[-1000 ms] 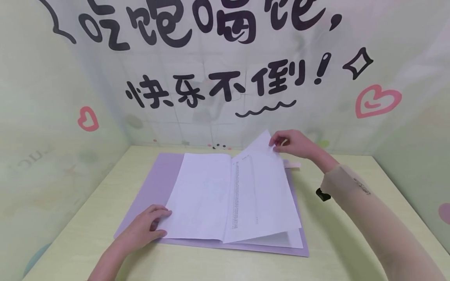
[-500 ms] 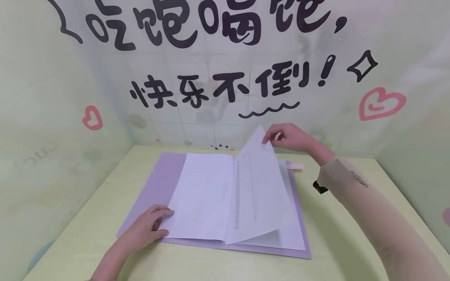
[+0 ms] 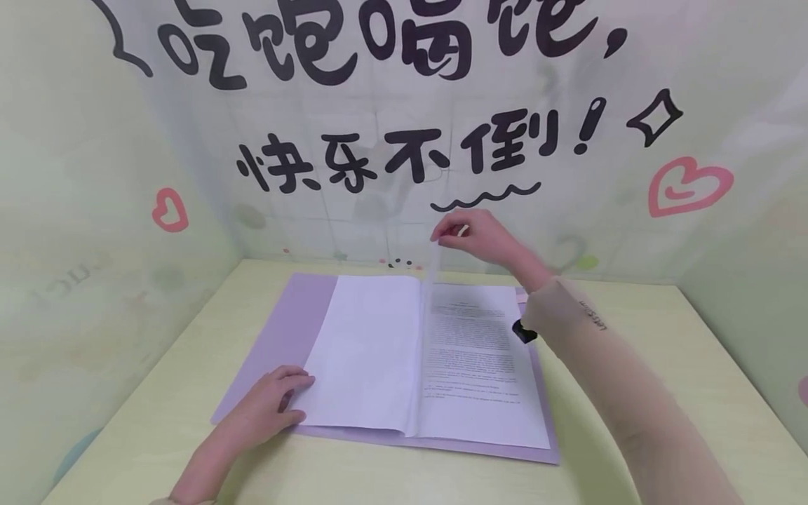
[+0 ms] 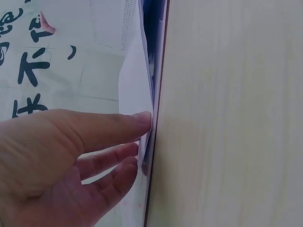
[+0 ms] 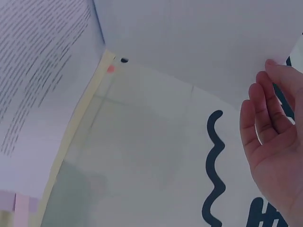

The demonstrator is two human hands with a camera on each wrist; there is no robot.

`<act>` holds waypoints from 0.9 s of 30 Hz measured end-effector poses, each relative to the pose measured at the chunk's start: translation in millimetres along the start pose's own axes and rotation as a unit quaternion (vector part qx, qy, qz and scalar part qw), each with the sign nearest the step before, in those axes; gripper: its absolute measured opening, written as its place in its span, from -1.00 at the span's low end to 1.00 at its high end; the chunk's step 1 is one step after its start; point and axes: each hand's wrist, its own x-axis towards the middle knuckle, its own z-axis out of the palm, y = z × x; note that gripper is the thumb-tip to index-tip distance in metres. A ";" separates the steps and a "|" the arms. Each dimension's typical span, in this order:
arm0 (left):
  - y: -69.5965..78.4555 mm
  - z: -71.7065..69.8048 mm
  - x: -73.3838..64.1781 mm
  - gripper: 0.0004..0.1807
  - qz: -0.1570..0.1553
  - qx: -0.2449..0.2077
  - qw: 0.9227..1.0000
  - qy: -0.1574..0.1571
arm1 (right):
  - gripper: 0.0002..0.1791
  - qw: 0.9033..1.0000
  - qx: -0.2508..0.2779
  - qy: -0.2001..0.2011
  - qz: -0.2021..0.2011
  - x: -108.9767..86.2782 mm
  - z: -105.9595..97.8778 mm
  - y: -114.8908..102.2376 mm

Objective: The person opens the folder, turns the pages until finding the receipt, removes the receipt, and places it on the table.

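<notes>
A lilac folder [image 3: 261,344] lies spread on the table with white pages inside. Its left page [image 3: 360,351] looks blank, while the right page [image 3: 473,358] carries printed text. My left hand [image 3: 268,407] rests at the lower left corner of the left page, thumb and fingers apart with their tips touching it. Above the far edge, my right hand [image 3: 476,235] pinches the top corner of a raised page [image 3: 429,301], which stands nearly upright and edge-on at the fold. In the right wrist view that raised page [image 5: 203,42] runs to the thumb and fingertips.
A pink tab [image 3: 522,298] sticks out at the folder's right edge. The pale wooden table [image 3: 353,466] ends against a back wall sheet [image 3: 303,231] with black lettering. Side panels stand left and right. A black item [image 3: 524,331] sits at the right sleeve cuff.
My right hand has moved left and up, lifting the page from a slant over the right side to nearly upright. The printed page beneath is uncovered. The left hand stays at its corner.
</notes>
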 end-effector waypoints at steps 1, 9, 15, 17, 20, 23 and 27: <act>0.3 -0.1 0.5 -0.47 0.000 0.000 1.000 0.000 | -0.88 1.000 0.006 0.006 0.001 3.0 3.9 -2.6; 0.1 0.5 1.8 -0.46 0.002 -0.008 1.000 -0.004 | -0.89 0.998 0.044 0.053 -0.005 26.0 41.5 -18.3; -2.4 0.5 1.2 -0.46 -0.004 -0.059 0.998 -0.016 | -0.89 0.992 0.086 0.090 0.005 36.4 72.5 -23.0; -3.5 0.6 1.0 -0.46 -0.004 -0.065 0.998 -0.015 | -0.87 0.990 0.108 0.095 0.007 39.2 82.0 -23.1; -4.7 1.0 0.9 -0.46 -0.003 -0.069 0.998 -0.012 | -0.83 0.986 0.139 0.092 0.011 41.6 95.7 -21.9; -5.4 1.2 0.7 -0.46 -0.002 -0.068 0.998 -0.009 | -0.73 0.984 0.161 0.076 0.012 41.9 108.3 -21.8; -7.1 1.7 1.1 -0.50 0.004 -0.063 0.998 0.003 | -0.57 0.985 0.166 0.048 0.015 41.0 125.6 -23.7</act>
